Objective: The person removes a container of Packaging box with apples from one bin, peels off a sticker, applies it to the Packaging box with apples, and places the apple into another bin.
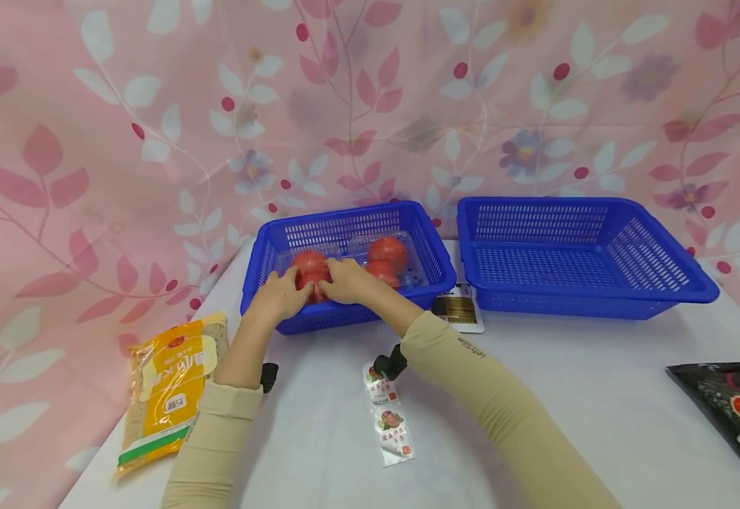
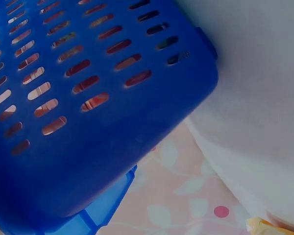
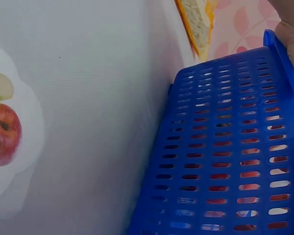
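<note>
Inside the left blue basket [image 1: 350, 314], two clear plastic boxes stand side by side with round red fruits in them. My left hand [image 1: 280, 295] and right hand [image 1: 352, 281] reach over the near rim and hold the left-hand box of red fruits [image 1: 310, 263] from both sides, fingers bent round it. The other clear box [image 1: 414, 265] sits just right of my right hand, its fruits [image 1: 387, 253] partly behind that hand. Both wrist views mostly show the slotted outside of the basket [image 2: 112, 117], with red glimpsed through the slots; part of a hand [image 3: 291, 36] shows at its rim.
A second blue basket [image 1: 535, 265] stands to the right, a white-and-gold packet [image 1: 461, 311] partly under the baskets' edges. A strip of fruit stickers [image 1: 389, 420] lies in front. A yellow grain bag [image 1: 172, 389] is left, a black bag [image 1: 732, 410] far right. Patterned cloth [image 1: 370, 106] hangs behind.
</note>
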The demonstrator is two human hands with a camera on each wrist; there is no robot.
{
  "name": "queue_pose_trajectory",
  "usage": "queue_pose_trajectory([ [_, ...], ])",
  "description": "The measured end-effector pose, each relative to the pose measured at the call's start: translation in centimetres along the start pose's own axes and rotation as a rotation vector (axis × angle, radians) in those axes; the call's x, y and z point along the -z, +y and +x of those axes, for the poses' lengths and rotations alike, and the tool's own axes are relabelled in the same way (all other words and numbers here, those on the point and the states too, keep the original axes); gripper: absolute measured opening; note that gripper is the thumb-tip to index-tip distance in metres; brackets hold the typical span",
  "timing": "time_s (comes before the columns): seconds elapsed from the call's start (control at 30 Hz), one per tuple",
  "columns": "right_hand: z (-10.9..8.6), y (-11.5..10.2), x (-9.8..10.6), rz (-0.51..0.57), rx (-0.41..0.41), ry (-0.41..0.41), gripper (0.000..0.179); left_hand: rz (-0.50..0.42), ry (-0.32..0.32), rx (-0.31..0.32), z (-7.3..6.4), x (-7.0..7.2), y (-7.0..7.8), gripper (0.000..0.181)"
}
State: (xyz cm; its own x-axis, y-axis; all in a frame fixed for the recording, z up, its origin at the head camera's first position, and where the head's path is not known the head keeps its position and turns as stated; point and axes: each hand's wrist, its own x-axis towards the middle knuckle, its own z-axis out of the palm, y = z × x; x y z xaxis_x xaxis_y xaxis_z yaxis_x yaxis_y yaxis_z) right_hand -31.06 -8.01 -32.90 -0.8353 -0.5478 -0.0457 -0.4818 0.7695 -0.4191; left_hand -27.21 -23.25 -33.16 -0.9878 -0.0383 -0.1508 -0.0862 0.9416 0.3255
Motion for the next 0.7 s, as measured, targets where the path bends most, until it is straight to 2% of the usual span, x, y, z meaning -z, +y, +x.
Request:
queue_pose_trajectory([
  [0.13, 0.2, 0.3, -0.4, -0.020, -0.023, -0.009, 0.057, 0.023, -0.007, 0.034, -0.1, -0.1, 0.3, 0.063],
  [0.33, 0.7, 0.6, -0.8, -0.050, -0.069, -0.004, 0.058, 0.068, 0.037, 0.090, -0.3, -0.1, 1.0, 0.062],
  [0.47, 0.9, 0.5, -1.0, -0.053, -0.074, -0.019, 0.061, 0.058, 0.030, 0.074, -0.1, -0.1, 0.8, 0.064],
  [0.7, 1.2, 0.7, -0.9, -0.010, -0.069, -0.059, 0.063, -0.026, -0.036, 0.002, 0.8, -0.2, -0.1, 0.069],
])
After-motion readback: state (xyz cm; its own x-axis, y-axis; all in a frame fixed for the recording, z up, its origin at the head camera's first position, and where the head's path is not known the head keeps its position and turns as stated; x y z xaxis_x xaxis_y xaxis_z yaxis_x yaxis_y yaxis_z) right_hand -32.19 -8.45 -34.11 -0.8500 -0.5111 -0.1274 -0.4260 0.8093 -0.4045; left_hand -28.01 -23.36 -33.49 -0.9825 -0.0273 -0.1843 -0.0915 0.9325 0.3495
